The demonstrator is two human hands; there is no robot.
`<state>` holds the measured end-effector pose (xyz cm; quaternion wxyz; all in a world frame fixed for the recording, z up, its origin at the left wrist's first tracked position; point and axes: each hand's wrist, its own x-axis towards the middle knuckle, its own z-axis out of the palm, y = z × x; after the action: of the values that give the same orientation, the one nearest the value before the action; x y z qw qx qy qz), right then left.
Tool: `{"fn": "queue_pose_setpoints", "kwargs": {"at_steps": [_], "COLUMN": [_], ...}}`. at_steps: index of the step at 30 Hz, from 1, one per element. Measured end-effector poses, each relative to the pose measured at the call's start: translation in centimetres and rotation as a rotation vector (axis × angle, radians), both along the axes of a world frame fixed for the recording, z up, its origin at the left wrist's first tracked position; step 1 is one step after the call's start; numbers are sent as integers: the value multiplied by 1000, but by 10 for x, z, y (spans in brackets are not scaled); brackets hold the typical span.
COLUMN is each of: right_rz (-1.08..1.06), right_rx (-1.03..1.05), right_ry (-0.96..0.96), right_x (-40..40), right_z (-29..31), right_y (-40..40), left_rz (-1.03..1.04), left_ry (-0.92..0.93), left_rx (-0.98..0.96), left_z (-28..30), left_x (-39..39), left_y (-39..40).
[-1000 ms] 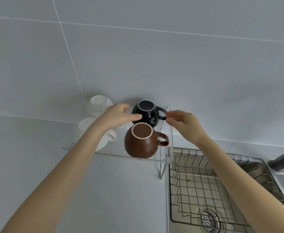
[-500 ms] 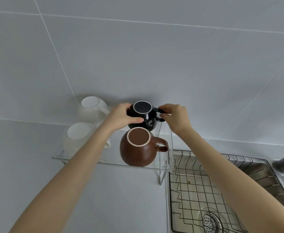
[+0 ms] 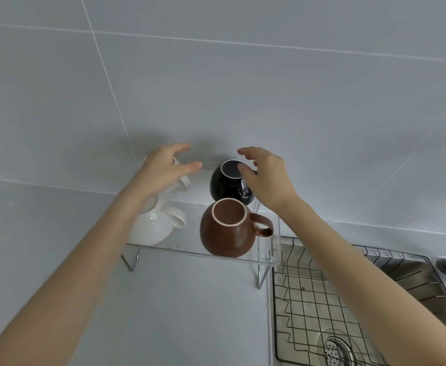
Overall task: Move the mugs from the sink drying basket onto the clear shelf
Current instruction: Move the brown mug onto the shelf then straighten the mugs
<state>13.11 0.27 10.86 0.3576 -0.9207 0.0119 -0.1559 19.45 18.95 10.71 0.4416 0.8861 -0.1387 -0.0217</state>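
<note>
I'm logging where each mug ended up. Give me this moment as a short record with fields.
shelf: clear shelf on the counter, left of the sink
black mug: upside down, back right of shelf
brown mug: upside down, front right, handle pointing right
white mugs: two, left side, partly hidden by the arm
left hand: open, holding nothing
right hand: open, beside the black mug
drying basket: no mugs visible
</note>
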Motion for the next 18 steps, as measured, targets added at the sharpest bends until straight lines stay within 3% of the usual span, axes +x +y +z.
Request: {"fn": "queue_pose_setpoints", "kwargs": {"at_steps": [5, 11, 15, 18], "right_rz": [179, 176, 201, 194], "right_rx": [43, -131, -217, -231], "right_ry": [82, 297, 330, 325], "right_x": [22, 61, 71, 78], "right_z": [1, -17, -27, -31], "right_y": [50, 80, 91, 91], "left_rz": [113, 86, 29, 8], "left_ry": [-22, 133, 172, 159], "left_rx": [188, 152, -35, -58], "left_z": [2, -16, -23, -29], "left_x": [19, 37, 43, 48], "left_y": [54, 77, 79, 86]}}
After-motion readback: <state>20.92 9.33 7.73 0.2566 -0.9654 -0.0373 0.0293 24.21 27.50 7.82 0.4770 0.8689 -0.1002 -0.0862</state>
